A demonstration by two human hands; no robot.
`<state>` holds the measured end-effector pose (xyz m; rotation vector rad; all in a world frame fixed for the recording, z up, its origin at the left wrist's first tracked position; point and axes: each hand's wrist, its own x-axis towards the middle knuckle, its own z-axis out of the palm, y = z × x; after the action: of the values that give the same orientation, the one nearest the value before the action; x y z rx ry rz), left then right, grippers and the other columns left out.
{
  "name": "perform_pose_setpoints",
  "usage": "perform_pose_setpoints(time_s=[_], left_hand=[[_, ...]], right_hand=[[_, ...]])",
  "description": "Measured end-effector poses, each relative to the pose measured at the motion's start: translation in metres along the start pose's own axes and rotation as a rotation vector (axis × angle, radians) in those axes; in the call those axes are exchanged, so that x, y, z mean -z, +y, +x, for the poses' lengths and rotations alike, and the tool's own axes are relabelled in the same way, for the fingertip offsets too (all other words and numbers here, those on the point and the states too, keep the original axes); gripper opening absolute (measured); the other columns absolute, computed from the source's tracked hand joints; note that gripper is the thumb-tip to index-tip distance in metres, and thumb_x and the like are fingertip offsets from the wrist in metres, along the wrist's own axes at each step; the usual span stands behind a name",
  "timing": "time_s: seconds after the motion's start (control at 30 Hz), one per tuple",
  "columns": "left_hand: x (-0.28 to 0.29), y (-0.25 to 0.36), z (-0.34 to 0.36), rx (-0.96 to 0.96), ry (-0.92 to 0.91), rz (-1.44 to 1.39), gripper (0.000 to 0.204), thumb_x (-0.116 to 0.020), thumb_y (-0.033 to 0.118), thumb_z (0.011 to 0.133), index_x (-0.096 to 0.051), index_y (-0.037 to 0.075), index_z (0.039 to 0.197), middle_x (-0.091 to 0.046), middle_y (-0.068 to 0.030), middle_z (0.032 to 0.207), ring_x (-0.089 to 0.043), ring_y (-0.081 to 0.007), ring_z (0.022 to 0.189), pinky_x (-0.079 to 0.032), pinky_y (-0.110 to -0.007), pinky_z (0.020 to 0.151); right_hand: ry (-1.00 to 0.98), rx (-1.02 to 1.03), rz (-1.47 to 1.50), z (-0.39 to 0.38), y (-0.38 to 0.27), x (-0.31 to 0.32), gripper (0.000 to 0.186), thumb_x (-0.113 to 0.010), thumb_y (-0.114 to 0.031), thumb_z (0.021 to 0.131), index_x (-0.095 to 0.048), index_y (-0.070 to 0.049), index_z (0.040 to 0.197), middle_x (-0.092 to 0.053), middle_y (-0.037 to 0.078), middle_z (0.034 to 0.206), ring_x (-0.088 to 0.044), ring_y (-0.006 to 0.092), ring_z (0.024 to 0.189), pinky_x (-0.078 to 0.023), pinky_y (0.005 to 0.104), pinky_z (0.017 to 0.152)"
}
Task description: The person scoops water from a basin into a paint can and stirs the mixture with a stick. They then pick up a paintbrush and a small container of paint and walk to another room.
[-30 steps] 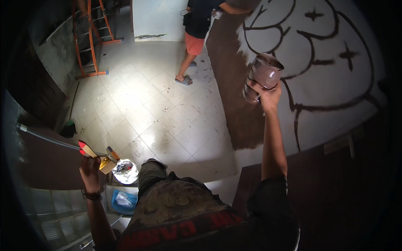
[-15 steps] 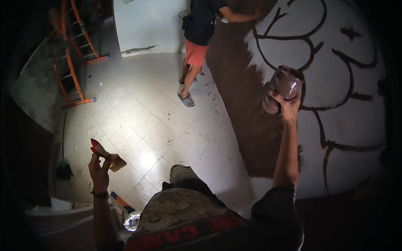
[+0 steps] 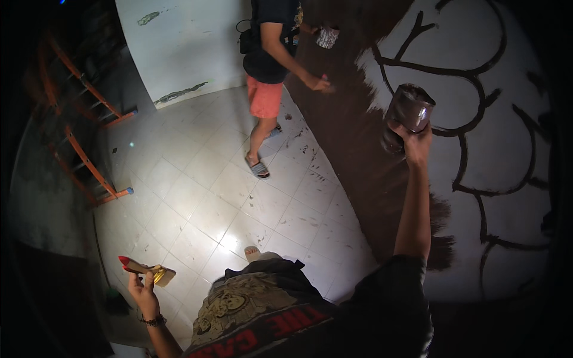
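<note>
At the lower left my left hand (image 3: 143, 293) pinches a paintbrush (image 3: 138, 266) by its handle. The brush has a red-tipped wooden handle, a yellowish ferrule and pale bristles that point right. On the right, my right hand (image 3: 413, 142) is wrapped round a shiny container (image 3: 412, 108), held up in front of the wall. It looks brown with paint; its contents are in shadow. Beyond it stands a wall (image 3: 477, 155) with thick brown curved outlines on white. A broad brown painted area (image 3: 340, 113) covers the wall's left part.
Ahead, a co-worker (image 3: 267, 53) in a dark shirt and reddish shorts stands by the painted wall, holding a silvery tin (image 3: 327, 37). An orange ladder (image 3: 83, 156) stands at the left. A dark broom head (image 3: 117, 300) rests on the tiled floor (image 3: 197, 179).
My view has shifted, with the ladder lower in the picture. The co-worker has turned, one arm now lowered and the tin in view. I still hold the brush and the container.
</note>
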<state>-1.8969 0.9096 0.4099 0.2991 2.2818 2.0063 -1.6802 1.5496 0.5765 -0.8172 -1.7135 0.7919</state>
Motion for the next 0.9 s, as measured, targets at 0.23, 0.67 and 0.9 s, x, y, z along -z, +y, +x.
perform_pose_setpoints(time_s=[0.23,0.67,0.9], left_hand=[[0.008,-0.029,0.136,0.047,-0.038,-0.065,0.036,-0.069,0.010,0.090,-0.055,-0.004,0.120,-0.060,-0.0066,0.111,-0.055,-0.0148,0.101,-0.047,-0.029,0.090],[-0.034,-0.036,0.381,-0.093,-0.336,-0.022,0.045,-0.068,0.008,0.089,-0.052,-0.006,0.129,-0.060,-0.0099,0.122,-0.053,-0.0178,0.112,-0.038,-0.031,0.100],[-0.089,-0.025,0.435,0.031,-0.315,-0.077,0.042,-0.068,0.008,0.090,-0.053,-0.006,0.126,-0.059,-0.0085,0.122,-0.054,-0.0159,0.109,-0.041,-0.030,0.097]], right_hand=[[-0.010,-0.027,-0.023,0.045,0.005,-0.105,0.079,-0.092,-0.022,0.058,-0.052,0.004,0.120,-0.064,0.014,0.110,-0.064,0.0246,0.097,-0.052,0.0354,0.087],[0.043,-0.040,-0.192,0.077,0.027,-0.229,0.076,-0.092,-0.028,0.054,-0.057,0.003,0.113,-0.066,0.015,0.108,-0.065,0.0245,0.098,-0.052,0.0358,0.087],[-0.055,-0.050,-0.211,0.125,0.052,-0.237,0.076,-0.093,-0.017,0.055,-0.055,0.003,0.118,-0.066,0.013,0.109,-0.065,0.0229,0.098,-0.053,0.0357,0.088]])
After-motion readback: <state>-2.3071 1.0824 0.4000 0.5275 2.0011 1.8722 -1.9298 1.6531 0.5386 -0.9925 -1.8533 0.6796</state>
